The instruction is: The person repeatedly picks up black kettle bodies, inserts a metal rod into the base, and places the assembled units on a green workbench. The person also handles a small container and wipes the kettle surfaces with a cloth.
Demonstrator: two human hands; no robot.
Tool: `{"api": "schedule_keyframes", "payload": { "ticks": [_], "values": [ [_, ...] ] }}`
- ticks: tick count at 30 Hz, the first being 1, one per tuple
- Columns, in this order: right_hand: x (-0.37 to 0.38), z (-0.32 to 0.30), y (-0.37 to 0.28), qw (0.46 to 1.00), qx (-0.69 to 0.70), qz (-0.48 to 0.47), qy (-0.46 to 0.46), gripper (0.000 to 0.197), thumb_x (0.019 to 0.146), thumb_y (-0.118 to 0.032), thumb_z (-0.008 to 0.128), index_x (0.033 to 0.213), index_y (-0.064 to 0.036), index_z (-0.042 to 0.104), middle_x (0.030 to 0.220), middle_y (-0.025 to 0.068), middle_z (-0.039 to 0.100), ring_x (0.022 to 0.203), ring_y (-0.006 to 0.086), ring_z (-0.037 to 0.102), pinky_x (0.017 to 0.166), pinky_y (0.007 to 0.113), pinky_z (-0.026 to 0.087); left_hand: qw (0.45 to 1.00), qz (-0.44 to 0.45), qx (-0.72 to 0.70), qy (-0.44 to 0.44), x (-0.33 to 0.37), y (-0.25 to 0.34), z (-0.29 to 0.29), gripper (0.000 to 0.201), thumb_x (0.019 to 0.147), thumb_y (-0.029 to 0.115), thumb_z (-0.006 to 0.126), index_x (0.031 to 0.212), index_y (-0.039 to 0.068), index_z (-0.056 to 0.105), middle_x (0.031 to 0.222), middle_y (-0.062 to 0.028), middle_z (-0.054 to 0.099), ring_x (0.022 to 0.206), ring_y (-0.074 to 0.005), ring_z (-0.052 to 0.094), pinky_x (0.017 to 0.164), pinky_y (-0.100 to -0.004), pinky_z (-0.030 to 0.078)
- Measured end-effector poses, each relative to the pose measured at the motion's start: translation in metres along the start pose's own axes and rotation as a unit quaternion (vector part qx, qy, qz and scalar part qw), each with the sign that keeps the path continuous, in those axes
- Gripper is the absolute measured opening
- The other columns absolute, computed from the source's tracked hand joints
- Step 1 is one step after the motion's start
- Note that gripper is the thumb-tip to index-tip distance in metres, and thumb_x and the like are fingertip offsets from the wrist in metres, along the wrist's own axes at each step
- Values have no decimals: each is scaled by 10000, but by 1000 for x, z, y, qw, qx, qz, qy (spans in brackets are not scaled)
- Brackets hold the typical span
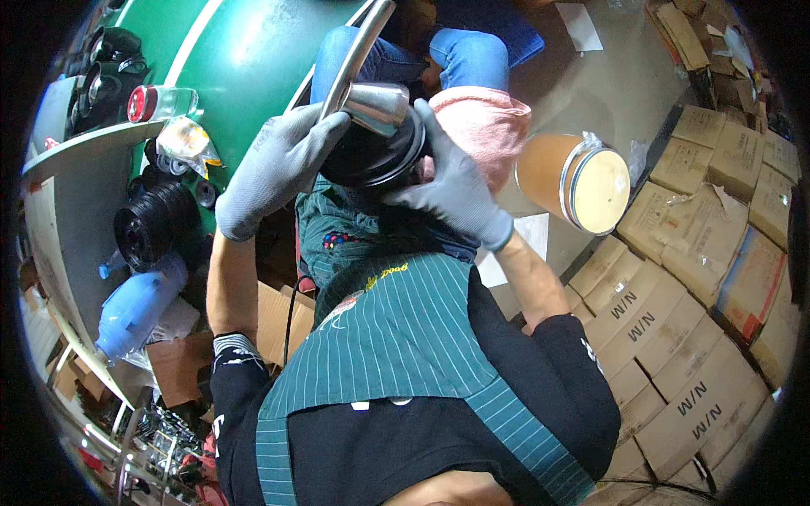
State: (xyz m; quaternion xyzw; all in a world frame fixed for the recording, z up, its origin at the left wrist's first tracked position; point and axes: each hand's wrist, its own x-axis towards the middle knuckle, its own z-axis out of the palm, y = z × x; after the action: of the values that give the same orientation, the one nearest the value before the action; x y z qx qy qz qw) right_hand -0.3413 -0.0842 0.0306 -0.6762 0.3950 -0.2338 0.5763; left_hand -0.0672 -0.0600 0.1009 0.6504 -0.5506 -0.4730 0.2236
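Both my hands wear grey gloves and are closed at the work above my lap. My left hand (291, 160) grips the lower edge of a shiny curved metal piece (359, 52), seen nearly edge-on, with a short flared metal tube (377, 105) sticking out beside it. Just below the tube is a black round part (380, 160) with ridged rims. My right hand (460, 190) wraps round its right side, thumb up along the rim. Whether the metal and black parts are joined cannot be made out. A pink cloth (483, 126) lies over my right leg, beside the right hand.
A brown drum with a pale lid (599, 191) stands at the right. Cardboard boxes (675, 329) are stacked beyond it. Leftward are a red-lidded clear jar (173, 103), black ring-shaped parts (160, 221), a blue plastic bag (139, 312) and a green surface (240, 59).
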Motion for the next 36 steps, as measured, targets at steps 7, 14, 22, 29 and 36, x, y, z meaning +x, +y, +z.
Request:
{"api": "schedule_keyframes", "payload": {
  "ticks": [7,14,22,29,36],
  "values": [
    [22,-32,42,994,-45,7,-100,1273,683,-396,992,1669,-2,291,1621,260,486,1536,365,450,1284,431,344,993,25,1,-112,32,-10,3,441,1139,419,564,1263,20,704,699,12,548,552,-71,512,509,-283,443],
    [18,-47,-1,974,-191,-4,-118,1080,760,-420,919,1593,31,401,1505,303,558,1417,428,546,1216,469,414,989,-24,65,-129,25,3,-43,368,1112,349,633,1228,10,716,843,-67,640,779,-173,602,730,-359,522],
    [55,-81,5,901,428,-41,-58,734,1074,-355,645,1651,11,377,1498,234,599,1386,256,597,1175,399,470,933,107,306,-157,30,56,-32,435,1100,409,594,985,7,714,758,-216,703,749,-406,725,725,-515,565],
    [131,-6,10,882,461,73,-58,394,1101,-287,608,1342,14,686,1018,96,754,871,173,744,809,317,622,922,-27,385,21,-11,84,30,884,986,448,733,1625,-10,332,1166,-298,671,934,-437,735,735,-543,593],
    [181,24,36,925,237,-226,-194,479,1067,-236,647,1493,-24,592,1026,71,758,980,197,754,883,321,611,821,86,508,246,-21,87,66,1035,886,517,806,1643,-9,335,1498,-298,486,1394,-455,489,1167,-560,374]
  ]
}}
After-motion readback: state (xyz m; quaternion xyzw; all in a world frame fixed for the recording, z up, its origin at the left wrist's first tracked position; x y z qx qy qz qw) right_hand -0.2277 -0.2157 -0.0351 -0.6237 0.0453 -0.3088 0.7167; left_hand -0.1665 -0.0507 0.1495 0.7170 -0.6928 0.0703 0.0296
